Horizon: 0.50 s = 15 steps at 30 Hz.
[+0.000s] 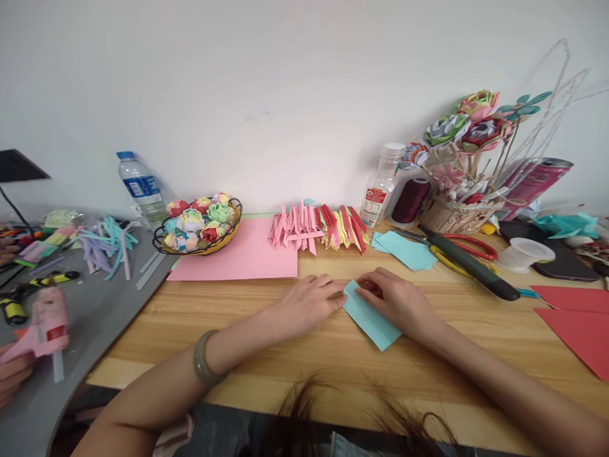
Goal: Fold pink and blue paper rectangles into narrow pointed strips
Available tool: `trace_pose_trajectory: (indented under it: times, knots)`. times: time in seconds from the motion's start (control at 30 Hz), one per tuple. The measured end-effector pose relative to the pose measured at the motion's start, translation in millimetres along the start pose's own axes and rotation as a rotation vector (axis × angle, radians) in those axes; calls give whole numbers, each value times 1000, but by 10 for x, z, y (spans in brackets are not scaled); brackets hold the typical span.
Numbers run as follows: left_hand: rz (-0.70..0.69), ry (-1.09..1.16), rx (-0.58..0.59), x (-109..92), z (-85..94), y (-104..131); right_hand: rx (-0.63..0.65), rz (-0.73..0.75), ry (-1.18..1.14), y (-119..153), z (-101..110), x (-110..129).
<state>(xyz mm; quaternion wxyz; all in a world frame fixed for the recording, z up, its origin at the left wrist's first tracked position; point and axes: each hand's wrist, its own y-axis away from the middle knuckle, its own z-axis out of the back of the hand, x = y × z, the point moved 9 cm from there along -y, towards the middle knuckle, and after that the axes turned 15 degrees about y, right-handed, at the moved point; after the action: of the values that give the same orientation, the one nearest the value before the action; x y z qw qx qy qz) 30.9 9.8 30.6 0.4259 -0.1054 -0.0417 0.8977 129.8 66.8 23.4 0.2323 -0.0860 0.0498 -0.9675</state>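
Observation:
A light blue sheet of paper (pixel 371 317) lies at a slant on the wooden table before me. Its upper end is between my two hands. The curled fingers of my left hand (pixel 311 304) pinch its left corner. My right hand (pixel 399 301) grips the top edge with thumb and fingers, its side resting along the sheet. The thumb of the right hand is partly hidden. Beyond the hands stands a row of folded pink, red and yellow paper strips (pixel 297 228). More light blue paper (pixel 406 249) lies behind my right hand.
Pink paper (pixel 257 260) lies under a basket of paper flowers (pixel 235 228). To the right are a utility knife (pixel 469 263), scissors (pixel 480 244), white thread (pixel 523 254) and red paper (pixel 578 336). At left, another person's hand (pixel 16 377) holds a pink glue gun (pixel 47 324).

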Motion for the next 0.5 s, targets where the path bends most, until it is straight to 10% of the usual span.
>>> trace_pose_trajectory:
  times: [0.5]
  knots:
    - [-98, -102, -76, 85, 23, -73, -145, 116, 22, -86, 32, 85]
